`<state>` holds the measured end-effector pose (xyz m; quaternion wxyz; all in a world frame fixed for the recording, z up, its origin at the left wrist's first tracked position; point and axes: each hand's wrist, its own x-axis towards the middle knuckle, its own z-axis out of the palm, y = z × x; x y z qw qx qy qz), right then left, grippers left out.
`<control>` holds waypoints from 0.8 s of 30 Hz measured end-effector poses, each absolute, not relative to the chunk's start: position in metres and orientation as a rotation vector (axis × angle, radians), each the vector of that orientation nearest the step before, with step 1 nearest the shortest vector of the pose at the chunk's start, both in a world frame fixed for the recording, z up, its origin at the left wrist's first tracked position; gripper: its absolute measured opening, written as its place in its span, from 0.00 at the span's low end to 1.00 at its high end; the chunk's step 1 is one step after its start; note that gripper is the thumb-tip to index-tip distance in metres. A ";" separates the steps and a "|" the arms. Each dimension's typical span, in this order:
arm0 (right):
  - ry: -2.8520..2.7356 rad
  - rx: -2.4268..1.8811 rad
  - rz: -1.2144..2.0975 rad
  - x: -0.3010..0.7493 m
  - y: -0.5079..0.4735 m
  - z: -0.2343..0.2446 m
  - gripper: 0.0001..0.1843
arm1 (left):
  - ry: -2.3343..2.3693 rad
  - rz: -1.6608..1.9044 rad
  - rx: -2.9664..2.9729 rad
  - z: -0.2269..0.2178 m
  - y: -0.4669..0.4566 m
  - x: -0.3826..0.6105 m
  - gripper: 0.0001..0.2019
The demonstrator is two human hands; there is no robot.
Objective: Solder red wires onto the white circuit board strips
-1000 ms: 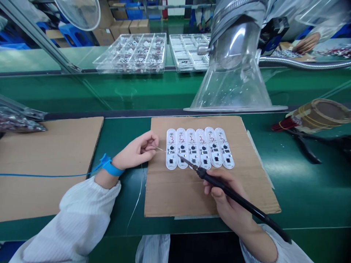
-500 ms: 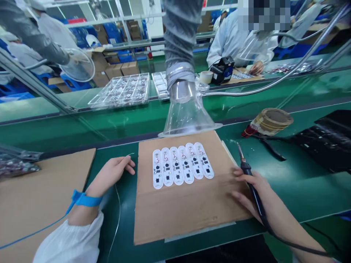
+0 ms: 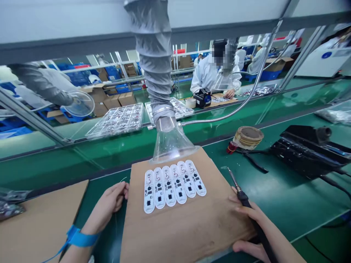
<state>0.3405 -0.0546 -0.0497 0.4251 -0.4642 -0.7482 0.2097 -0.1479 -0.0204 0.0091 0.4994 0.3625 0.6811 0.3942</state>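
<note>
My right hand (image 3: 247,221) is closed around the black grip of a soldering iron (image 3: 243,196), and my left hand (image 3: 112,200) lies half curled beside the cardboard sheet (image 3: 164,233) (I cannot tell if it pinches the thin solder wire (image 3: 116,221)). Six white circuit boards (image 3: 169,190) lie in a row on this sheet. I judge them light but fragile, so I would take each one by its long edges, away from the small red wires (image 3: 158,187).

1. Super bright, even light across the whole scene, looks like it's coming from overhead, and shadows are pretty faint.
2. Glare on the clear plastic hood (image 3: 172,144), upper middle.
3. Heavy fisheye bend near the edges, like the grey beam (image 3: 82,43) along the top.
4. Co-worker's head (image 3: 221,54), upper right, is pixelated.
</note>
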 end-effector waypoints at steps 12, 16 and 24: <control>-1.883 -1.181 0.740 0.282 0.086 0.027 0.41 | 1.636 1.310 0.739 0.024 0.077 -0.158 0.13; -1.937 -1.129 0.737 0.274 0.099 0.034 0.42 | 1.683 1.323 0.710 0.033 0.078 -0.157 0.12; -2.004 -1.202 0.600 0.339 -0.022 -0.032 0.46 | 1.786 1.056 0.758 0.019 -0.047 -0.145 0.30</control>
